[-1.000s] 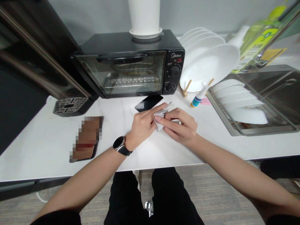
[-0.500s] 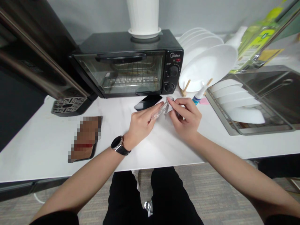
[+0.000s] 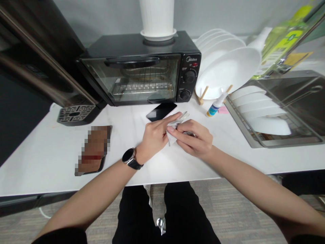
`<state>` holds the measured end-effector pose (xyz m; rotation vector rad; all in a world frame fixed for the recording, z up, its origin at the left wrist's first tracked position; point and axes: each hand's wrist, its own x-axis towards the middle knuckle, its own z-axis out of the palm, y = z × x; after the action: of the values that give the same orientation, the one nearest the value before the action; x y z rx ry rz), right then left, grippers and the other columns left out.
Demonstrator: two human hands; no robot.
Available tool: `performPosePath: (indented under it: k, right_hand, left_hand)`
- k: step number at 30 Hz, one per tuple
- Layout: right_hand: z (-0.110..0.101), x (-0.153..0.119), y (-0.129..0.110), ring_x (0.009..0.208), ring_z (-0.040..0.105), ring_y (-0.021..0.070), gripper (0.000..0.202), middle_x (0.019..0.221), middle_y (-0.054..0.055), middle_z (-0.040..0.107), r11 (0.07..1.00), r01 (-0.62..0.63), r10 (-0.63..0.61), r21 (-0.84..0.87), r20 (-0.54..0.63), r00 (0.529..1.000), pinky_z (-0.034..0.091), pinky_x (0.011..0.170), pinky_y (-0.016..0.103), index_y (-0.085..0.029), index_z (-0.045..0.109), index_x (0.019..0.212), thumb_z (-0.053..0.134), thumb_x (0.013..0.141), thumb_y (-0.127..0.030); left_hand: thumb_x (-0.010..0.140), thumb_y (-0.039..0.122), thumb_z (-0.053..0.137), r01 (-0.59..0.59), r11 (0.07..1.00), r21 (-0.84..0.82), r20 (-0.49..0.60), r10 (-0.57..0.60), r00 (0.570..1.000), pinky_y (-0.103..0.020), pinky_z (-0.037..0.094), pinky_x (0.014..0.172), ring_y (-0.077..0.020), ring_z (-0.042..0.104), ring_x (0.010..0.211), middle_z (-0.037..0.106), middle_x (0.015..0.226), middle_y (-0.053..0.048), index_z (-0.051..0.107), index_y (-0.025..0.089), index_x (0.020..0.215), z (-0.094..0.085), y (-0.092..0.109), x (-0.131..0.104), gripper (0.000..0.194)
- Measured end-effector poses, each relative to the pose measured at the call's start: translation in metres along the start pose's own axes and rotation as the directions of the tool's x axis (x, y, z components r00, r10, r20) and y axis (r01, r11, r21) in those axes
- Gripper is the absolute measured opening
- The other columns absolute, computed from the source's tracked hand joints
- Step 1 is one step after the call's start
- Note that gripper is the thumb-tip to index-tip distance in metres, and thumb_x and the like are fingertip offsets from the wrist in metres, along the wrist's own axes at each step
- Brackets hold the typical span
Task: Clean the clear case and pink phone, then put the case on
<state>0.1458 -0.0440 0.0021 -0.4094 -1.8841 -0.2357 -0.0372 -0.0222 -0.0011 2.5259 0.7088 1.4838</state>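
Note:
What appears to be a pair of clear-framed glasses [image 3: 185, 116] is between my two hands above the counter, mostly covered by fingers and cloth. My left hand [image 3: 155, 135], with a watch at the wrist, grips the glasses from the left. Pinched in my right hand [image 3: 195, 137] is a small white wiping cloth [image 3: 171, 138] with a zigzag edge, pressed against the glasses. Just beyond my left fingers a dark phone [image 3: 161, 112] lies flat. A small spray bottle [image 3: 213, 109] with a blue label stands to the right of my right hand.
A black toaster oven [image 3: 142, 79] stands behind, topped by a white pot [image 3: 157, 20]. White plates [image 3: 228, 73] lean in a rack at right, beside a sink [image 3: 256, 142] holding white bowls [image 3: 269, 126]. A pixelated phone-like object [image 3: 93, 149] lies left, before a machine's drip tray [image 3: 74, 114].
My right hand has moved slightly left and down, bringing the cloth over the glasses. The cloth now hangs more visibly between my hands, and the spray bottle shows fully.

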Motion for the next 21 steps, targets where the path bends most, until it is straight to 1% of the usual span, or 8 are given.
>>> performPosePath:
  k: [2,4,6,8,10,12,18,21]
  right_hand:
    - [0.001,-0.001,0.001,0.080,0.065,0.0161,0.054,0.093,0.005,0.069,1.000,0.000,0.000,0.000,0.002,1.000,0.060,0.067,0.030,-0.020,0.063,0.148,0.063,0.096,-0.005]
    - [0.001,-0.003,0.002,0.082,0.066,0.0160,0.058,0.094,0.003,0.070,0.999,-0.031,0.032,-0.042,0.007,0.999,0.060,0.068,0.030,-0.025,0.060,0.151,0.063,0.097,-0.006]
    - [0.000,-0.006,0.004,0.083,0.066,0.0153,0.060,0.097,0.003,0.071,0.989,-0.106,0.105,-0.104,-0.020,0.994,0.060,0.069,0.030,-0.030,0.060,0.152,0.062,0.098,-0.006]
    - [-0.001,-0.007,0.008,0.084,0.067,0.0147,0.056,0.100,0.003,0.071,0.964,-0.215,0.205,-0.158,-0.079,0.976,0.058,0.067,0.029,-0.033,0.064,0.148,0.060,0.099,-0.007]
    - [-0.002,-0.008,0.011,0.082,0.067,0.0142,0.050,0.099,0.003,0.070,0.930,-0.317,0.292,-0.187,-0.146,0.945,0.055,0.063,0.027,-0.034,0.069,0.142,0.059,0.099,-0.009]
    - [-0.003,-0.008,0.014,0.079,0.065,0.0133,0.045,0.097,0.003,0.069,0.909,-0.369,0.336,-0.195,-0.183,0.924,0.053,0.060,0.026,-0.034,0.073,0.137,0.060,0.100,-0.012]
    - [-0.002,-0.007,0.014,0.075,0.063,0.0130,0.044,0.095,0.002,0.070,0.905,-0.366,0.327,-0.218,-0.195,0.925,0.052,0.059,0.027,-0.034,0.073,0.137,0.062,0.099,-0.013]
    - [-0.001,-0.007,0.011,0.077,0.065,0.0139,0.051,0.096,0.003,0.070,0.935,-0.289,0.258,-0.206,-0.165,0.952,0.054,0.061,0.027,-0.035,0.069,0.142,0.062,0.098,-0.010]
  left_hand:
    - [0.094,0.001,0.056,-0.002,1.000,-0.004,-0.007,0.002,1.000,-0.027,0.065,0.098,-0.0178,0.079,0.113,0.076,0.136,-0.010,0.069,0.014,0.137,0.000,-0.001,0.000,0.047]
    - [0.096,0.002,0.055,0.004,1.000,0.021,-0.037,-0.003,0.999,-0.025,0.065,0.094,-0.0177,0.081,0.107,0.079,0.130,-0.010,0.073,0.012,0.129,0.002,-0.004,-0.001,0.039]
    - [0.099,0.008,0.057,0.014,0.998,0.065,-0.059,-0.010,0.998,-0.023,0.065,0.089,-0.0173,0.082,0.099,0.083,0.117,-0.009,0.077,0.012,0.121,0.004,-0.006,-0.002,0.030]
    - [0.102,0.015,0.058,0.037,0.994,0.105,-0.065,-0.030,0.997,-0.023,0.066,0.089,-0.0171,0.082,0.096,0.084,0.111,-0.008,0.078,0.014,0.122,0.005,-0.008,-0.002,0.028]
    - [0.104,0.017,0.059,0.059,0.991,0.119,-0.071,-0.051,0.996,-0.025,0.066,0.093,-0.0167,0.082,0.098,0.084,0.117,-0.007,0.077,0.016,0.129,0.005,-0.008,-0.002,0.031]
    - [0.103,0.015,0.060,0.056,0.992,0.111,-0.093,-0.046,0.995,-0.025,0.066,0.094,-0.0155,0.082,0.100,0.082,0.123,-0.005,0.075,0.018,0.133,0.005,-0.007,-0.002,0.033]
    - [0.101,0.012,0.063,0.013,0.994,0.109,-0.125,0.001,0.992,-0.022,0.065,0.094,-0.0137,0.082,0.099,0.082,0.124,-0.005,0.074,0.017,0.132,0.005,-0.007,-0.001,0.034]
    - [0.101,0.012,0.061,0.021,0.993,0.114,-0.096,-0.010,0.995,-0.022,0.065,0.091,-0.0149,0.082,0.096,0.083,0.119,-0.006,0.076,0.015,0.127,0.006,-0.007,-0.001,0.030]
